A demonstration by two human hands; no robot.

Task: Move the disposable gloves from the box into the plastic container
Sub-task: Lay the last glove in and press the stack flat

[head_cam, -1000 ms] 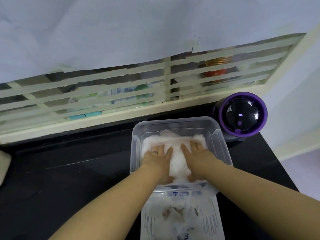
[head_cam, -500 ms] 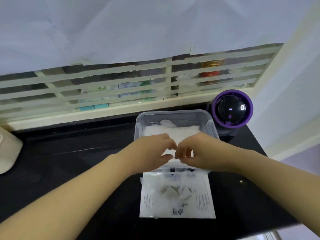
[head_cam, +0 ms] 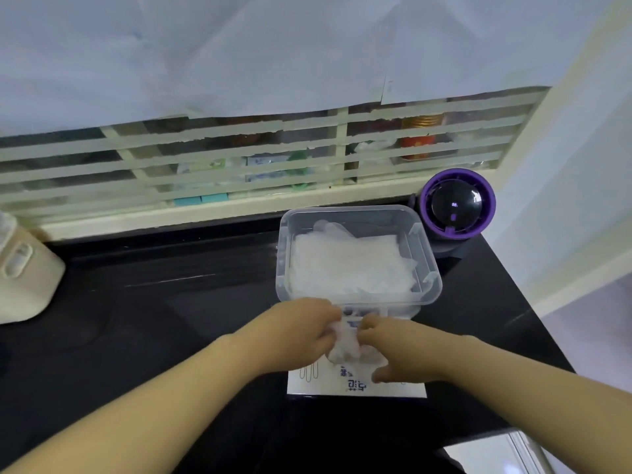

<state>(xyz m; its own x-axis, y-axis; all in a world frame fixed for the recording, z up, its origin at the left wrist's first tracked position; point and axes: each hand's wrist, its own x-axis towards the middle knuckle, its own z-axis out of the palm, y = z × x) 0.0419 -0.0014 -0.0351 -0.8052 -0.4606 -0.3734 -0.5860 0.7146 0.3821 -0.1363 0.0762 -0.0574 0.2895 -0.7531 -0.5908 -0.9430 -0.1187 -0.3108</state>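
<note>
On the black surface (head_cam: 171, 319) a clear plastic container (head_cam: 284, 265) stands near the back edge, and a flat pile of translucent white disposable gloves (head_cam: 352, 265) lies inside it and covers most of its floor. Touching its near wall lies the flat white glove box (head_cam: 355, 386), printed with glove outlines and blue lettering. Both hands meet above the box's far end: the left grip (head_cam: 301, 333) has its fingers curled round a crumpled wad of gloves (head_cam: 343, 348), and the right grip (head_cam: 400, 350) pinches the same wad from the other side, its thumb low by the box top. A purple-ringed device with a dark dome (head_cam: 456, 205) stands just beside the container's right rear corner, and a cream appliance (head_cam: 20, 268) sits well apart at the far left.
</note>
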